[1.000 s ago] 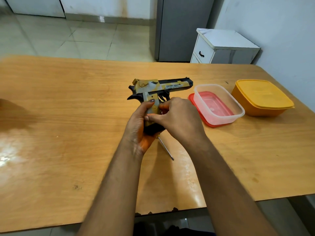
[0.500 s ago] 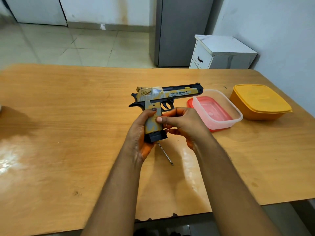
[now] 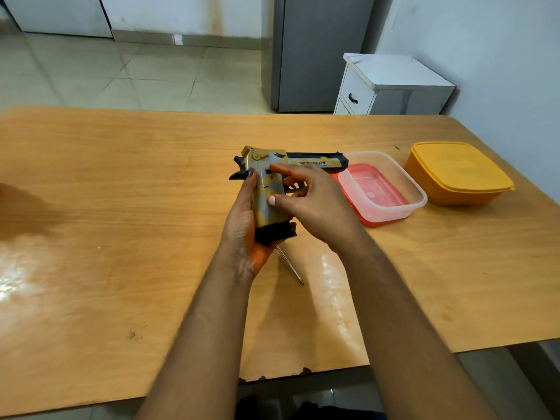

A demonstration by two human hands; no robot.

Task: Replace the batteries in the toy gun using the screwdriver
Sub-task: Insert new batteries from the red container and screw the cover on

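The toy gun (image 3: 269, 195), gold camouflage with a black slide and black magazine base, is held above the wooden table (image 3: 121, 237), barrel pointing right. My left hand (image 3: 242, 228) grips its handle from the left and from below. My right hand (image 3: 312, 201) rests on the handle's right side, thumb and index finger spread and touching the grip panel. A thin metal screwdriver shaft (image 3: 291, 266) lies on the table just below the gun's base; its handle is hidden behind my left hand and the gun.
A clear plastic container (image 3: 385, 189) sitting on a red lid stands right of the gun. An orange lidded box (image 3: 457, 172) is further right near the table's edge. Beyond the table are a white drawer unit (image 3: 391, 86) and a grey fridge (image 3: 318, 53).
My right hand has opened from a pinch low on the handle and slid up, its fingers now spread over the grip panel. The gun stays in my left hand, tilted slightly.
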